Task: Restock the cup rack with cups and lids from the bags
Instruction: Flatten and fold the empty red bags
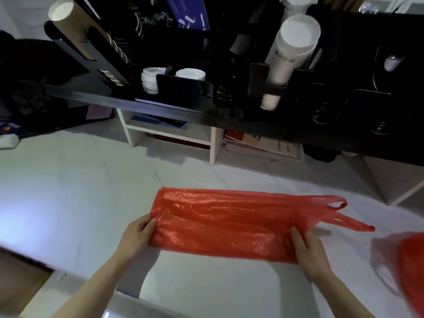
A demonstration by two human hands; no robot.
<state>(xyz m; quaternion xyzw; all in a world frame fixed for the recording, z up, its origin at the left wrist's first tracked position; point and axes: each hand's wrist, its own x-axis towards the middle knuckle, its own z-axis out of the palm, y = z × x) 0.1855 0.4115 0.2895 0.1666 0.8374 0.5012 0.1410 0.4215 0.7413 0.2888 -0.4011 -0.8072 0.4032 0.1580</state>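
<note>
Tabletop [68, 191] first: white cloth over it, creased, takes up the whole near half. Cup rack [181, 88] runs along the far edge, black, lots of slots. Red bag [224, 223] lies flat and stretched out mid-tabletop, long side going L to R, its two handles trailing toward the right edge.

2nd red bag [413, 267] is bunched at the right edge, blurred, only partly in view. It's apart from the flat one.

In the rack's right part there's a white cup stack [291, 49] leaning in its slot. The brown cup stack [73, 21] is tilted at the far-left corner. A small white shelf [169, 134] sits under the rack, w/ papers [263, 143] just beside it on the right.

My left hand [135, 237] is at the bag's left end, thumb on top, fingers curled under, pinching the plastic. My right hand [309, 251] is at the bag's near-right corner, thumb laid on top, rest of the fingers tucked beneath, gripping it too. Bag is pulled taut between the two.

Smallest: white lids [150, 80], two short piles mid-rack behind a black panel.
</note>
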